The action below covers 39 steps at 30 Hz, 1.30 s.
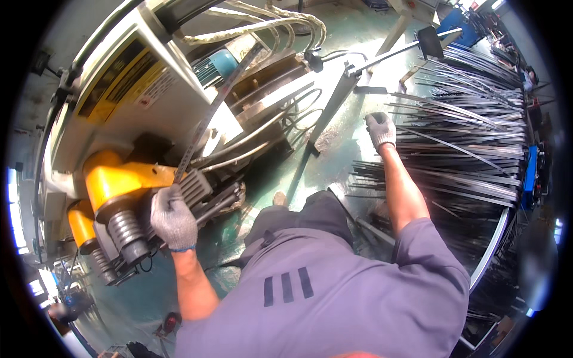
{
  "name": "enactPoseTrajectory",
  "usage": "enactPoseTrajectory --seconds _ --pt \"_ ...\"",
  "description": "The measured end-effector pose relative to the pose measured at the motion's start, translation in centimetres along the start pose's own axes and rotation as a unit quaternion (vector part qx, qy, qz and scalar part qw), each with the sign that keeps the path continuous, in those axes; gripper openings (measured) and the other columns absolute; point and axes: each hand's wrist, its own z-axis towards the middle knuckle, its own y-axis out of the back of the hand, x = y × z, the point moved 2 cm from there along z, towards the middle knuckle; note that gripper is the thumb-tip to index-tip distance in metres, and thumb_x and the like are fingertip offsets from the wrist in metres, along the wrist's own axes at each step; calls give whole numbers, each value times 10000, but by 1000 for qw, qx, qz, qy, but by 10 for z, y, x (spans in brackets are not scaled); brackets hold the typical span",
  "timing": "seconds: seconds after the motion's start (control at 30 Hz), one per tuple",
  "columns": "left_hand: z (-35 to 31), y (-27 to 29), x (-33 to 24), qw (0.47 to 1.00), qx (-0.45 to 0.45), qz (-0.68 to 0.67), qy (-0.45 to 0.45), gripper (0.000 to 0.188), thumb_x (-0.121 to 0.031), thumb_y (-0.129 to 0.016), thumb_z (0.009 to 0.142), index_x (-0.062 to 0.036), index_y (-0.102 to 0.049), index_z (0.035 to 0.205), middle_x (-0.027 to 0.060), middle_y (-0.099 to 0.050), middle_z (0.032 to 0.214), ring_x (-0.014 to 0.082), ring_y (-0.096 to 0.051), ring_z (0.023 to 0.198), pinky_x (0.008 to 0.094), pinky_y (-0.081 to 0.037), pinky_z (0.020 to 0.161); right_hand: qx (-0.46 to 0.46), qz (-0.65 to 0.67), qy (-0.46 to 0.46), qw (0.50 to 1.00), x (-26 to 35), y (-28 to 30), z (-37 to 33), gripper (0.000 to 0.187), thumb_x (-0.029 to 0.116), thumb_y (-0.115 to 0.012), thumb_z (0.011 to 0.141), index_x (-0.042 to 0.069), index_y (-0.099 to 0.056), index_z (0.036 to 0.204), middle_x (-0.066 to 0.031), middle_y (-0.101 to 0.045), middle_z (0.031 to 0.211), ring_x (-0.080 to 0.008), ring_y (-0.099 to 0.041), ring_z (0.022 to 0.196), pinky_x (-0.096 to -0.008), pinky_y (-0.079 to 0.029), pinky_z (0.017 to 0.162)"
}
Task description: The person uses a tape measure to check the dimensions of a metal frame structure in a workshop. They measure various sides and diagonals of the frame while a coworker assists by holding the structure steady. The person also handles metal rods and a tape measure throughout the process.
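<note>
My left hand (173,218), in a grey knit glove, is closed beside the yellow machine arm (122,182). A long, narrow metal strip (206,119) slants up and away from its thumb side, past the tip of the yellow arm, and the fingers appear wrapped round its near end. Below the yellow arm, a ribbed metal cylinder (125,232) hangs close to this hand. My right hand (380,128), gloved the same way, is held out ahead at the right with its fingers curled in. Nothing shows sticking out of it. Loose thin metal bars (459,119) lie just to its right.
A pale machine cabinet (149,89) fills the left, with a teal motor (216,67) and thick hoses (256,27) behind. A slanted stand (334,104) carries a long rail (394,53) across the far side. A curved metal rail (492,247) edges the bar pile.
</note>
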Motion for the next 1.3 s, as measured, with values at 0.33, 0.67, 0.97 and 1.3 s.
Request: enactPoseTrajectory --seconds 0.33,0.67,0.97,1.3 --pt "28 -50 -21 974 -50 207 79 188 -140 -690 1054 39 -695 997 182 -667 901 354 -657 833 426 -533 775 165 -204 118 958 -1 -89 238 443 411 -754 948 65 -757 1225 -196 -789 1171 -369 -748 1119 -449 -572 999" --pt "35 -77 -29 912 -83 319 245 373 -266 -602 1131 59 -629 951 95 -560 773 176 -487 736 342 -466 705 222 -254 243 909 43 -253 410 573 453 -769 933 83 -668 1359 -199 -720 1323 -396 -663 1268 -481 -517 1098" --pt "46 -91 -30 885 -66 382 259 351 -247 -581 1138 34 -624 931 94 -575 777 183 -499 740 346 -465 722 280 -348 318 837 48 -359 482 641 487 -759 942 52 -639 1397 -237 -660 1444 -415 -586 1380 -494 -471 1164" --pt "45 -87 -22 853 -53 453 255 303 -207 -598 1109 29 -643 925 160 -620 802 262 -558 728 390 -493 744 351 -397 212 821 58 -399 504 592 202 -590 943 111 -583 1528 -255 -680 1420 -397 -655 1337 -484 -524 1120"
